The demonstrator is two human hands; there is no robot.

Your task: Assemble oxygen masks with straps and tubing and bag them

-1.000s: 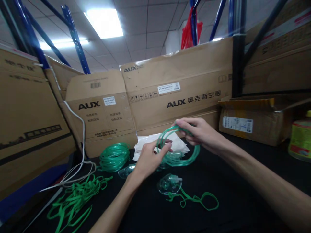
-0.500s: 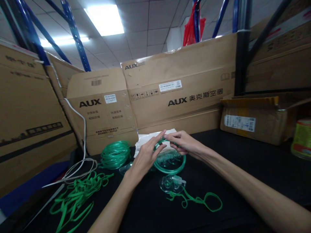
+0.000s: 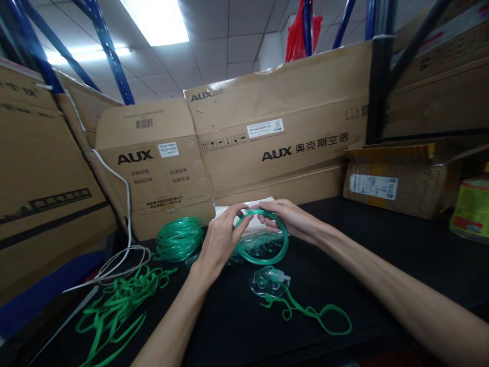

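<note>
Between my hands a coil of green tubing (image 3: 283, 247) is held up as a ring over the table. My left hand (image 3: 225, 232) pinches its upper left part between thumb and fingers. At the upper right of the ring, my right hand (image 3: 288, 218) is closed on the same coil, its fingers curled behind. Through the ring show several clear plastic pieces (image 3: 263, 243) and a white sheet or bag (image 3: 244, 205). Nearer to me lies a clear mask (image 3: 267, 281) with a green elastic strap (image 3: 305, 308) trailing to the right.
Left of my hands is a stack of coiled green tubing (image 3: 179, 238). A tangle of green straps (image 3: 118, 300) and a white cable (image 3: 128, 204) lie farther left. Cardboard (image 3: 237, 168) walls the back. An opened carton (image 3: 385, 178) and a yellow-labelled bottle (image 3: 473, 209) stand at right.
The coil has been raised and tilted up, so its ring now faces me more openly. Both hands still hold its top edge. The camera view has shifted slightly.
</note>
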